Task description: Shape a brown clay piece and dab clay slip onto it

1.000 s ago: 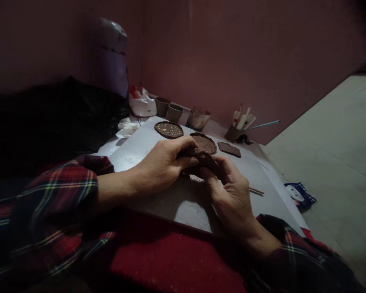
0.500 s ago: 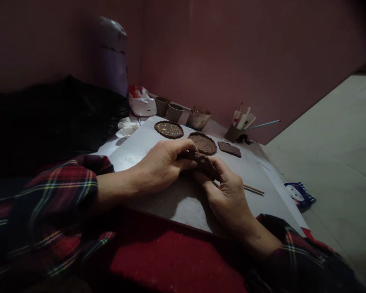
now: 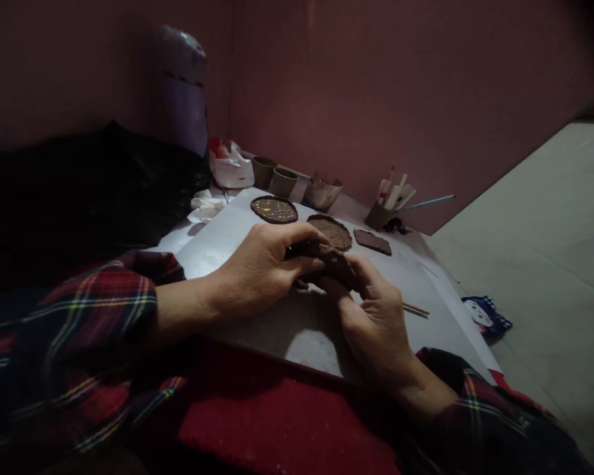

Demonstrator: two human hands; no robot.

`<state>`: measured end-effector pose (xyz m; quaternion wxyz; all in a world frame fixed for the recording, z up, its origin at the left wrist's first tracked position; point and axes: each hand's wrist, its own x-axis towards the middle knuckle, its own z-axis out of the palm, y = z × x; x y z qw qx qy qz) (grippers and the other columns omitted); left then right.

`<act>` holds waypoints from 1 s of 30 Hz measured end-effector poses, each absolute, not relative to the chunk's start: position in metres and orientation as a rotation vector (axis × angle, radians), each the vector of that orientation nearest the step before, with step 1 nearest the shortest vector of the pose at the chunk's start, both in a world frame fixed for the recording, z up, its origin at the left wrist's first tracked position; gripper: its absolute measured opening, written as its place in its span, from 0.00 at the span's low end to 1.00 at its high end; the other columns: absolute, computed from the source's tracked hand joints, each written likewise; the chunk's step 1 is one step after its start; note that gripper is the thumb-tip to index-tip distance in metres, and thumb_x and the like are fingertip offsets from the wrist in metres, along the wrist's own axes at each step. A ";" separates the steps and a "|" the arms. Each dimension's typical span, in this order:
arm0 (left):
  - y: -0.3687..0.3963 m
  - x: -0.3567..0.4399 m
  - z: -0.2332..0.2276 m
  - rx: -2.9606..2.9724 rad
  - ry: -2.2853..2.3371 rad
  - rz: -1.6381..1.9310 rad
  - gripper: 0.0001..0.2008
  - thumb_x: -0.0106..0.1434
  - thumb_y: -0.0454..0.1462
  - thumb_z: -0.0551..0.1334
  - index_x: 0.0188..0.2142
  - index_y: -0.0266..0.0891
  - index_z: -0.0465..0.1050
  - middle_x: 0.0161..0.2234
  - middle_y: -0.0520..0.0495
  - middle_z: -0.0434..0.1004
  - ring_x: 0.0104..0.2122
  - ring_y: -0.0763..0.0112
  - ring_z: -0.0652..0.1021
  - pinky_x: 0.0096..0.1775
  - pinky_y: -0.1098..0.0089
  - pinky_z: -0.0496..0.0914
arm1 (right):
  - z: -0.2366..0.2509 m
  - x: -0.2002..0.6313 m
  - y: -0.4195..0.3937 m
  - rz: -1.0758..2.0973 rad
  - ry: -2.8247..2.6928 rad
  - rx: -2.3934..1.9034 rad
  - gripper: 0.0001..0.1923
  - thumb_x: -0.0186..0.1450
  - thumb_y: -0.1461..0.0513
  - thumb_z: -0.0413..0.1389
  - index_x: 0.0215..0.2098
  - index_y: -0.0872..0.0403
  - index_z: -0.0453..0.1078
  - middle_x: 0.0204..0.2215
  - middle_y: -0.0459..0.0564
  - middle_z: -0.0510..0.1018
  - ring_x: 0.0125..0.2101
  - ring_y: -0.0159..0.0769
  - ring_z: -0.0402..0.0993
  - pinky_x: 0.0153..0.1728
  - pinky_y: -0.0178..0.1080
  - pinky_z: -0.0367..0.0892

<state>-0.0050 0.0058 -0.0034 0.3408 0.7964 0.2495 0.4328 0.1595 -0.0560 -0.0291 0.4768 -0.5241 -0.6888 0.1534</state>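
Brown clay lump [image 3: 332,262] sits pinched between my left hand [image 3: 257,270] and my right hand [image 3: 376,316], both closed on it just above the middle of the worktop [image 3: 228,234]. Along the far edge stand two small cups [image 3: 273,177], contents hidden, and a plastic-lined bowl [image 3: 323,191]. Near the far right corner a holder [image 3: 380,214] carries several sticks and brushes. Three flat clay discs [image 3: 274,210] lie in front of them.
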 end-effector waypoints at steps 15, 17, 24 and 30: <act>0.009 -0.004 -0.009 2.169 0.699 1.016 0.13 0.58 0.27 0.61 0.43 0.35 0.76 0.39 0.49 0.80 0.39 0.69 0.78 0.44 0.70 0.69 | -0.028 0.161 -0.054 0.359 -1.749 -1.365 0.10 0.64 0.66 0.55 0.43 0.50 0.70 0.36 0.44 0.77 0.37 0.34 0.73 0.39 0.37 0.66; 0.008 -0.004 -0.007 2.133 0.683 1.028 0.12 0.58 0.26 0.62 0.42 0.34 0.76 0.38 0.50 0.80 0.38 0.70 0.78 0.43 0.71 0.70 | -0.027 0.161 -0.055 0.367 -1.740 -1.339 0.09 0.64 0.67 0.55 0.42 0.50 0.70 0.36 0.43 0.77 0.36 0.33 0.73 0.39 0.36 0.66; 0.007 -0.003 -0.005 2.135 0.663 1.048 0.12 0.58 0.27 0.61 0.42 0.36 0.75 0.37 0.51 0.80 0.37 0.70 0.77 0.42 0.71 0.70 | -0.026 0.159 -0.056 0.254 -1.673 -1.355 0.09 0.63 0.66 0.56 0.42 0.49 0.70 0.36 0.44 0.78 0.35 0.34 0.73 0.38 0.36 0.66; 0.010 -0.004 -0.009 2.239 0.736 0.948 0.17 0.57 0.26 0.62 0.46 0.36 0.75 0.42 0.47 0.79 0.42 0.65 0.76 0.47 0.65 0.69 | -0.025 0.161 -0.055 0.373 -1.686 -1.412 0.06 0.64 0.64 0.55 0.40 0.50 0.71 0.35 0.44 0.78 0.36 0.35 0.74 0.37 0.37 0.66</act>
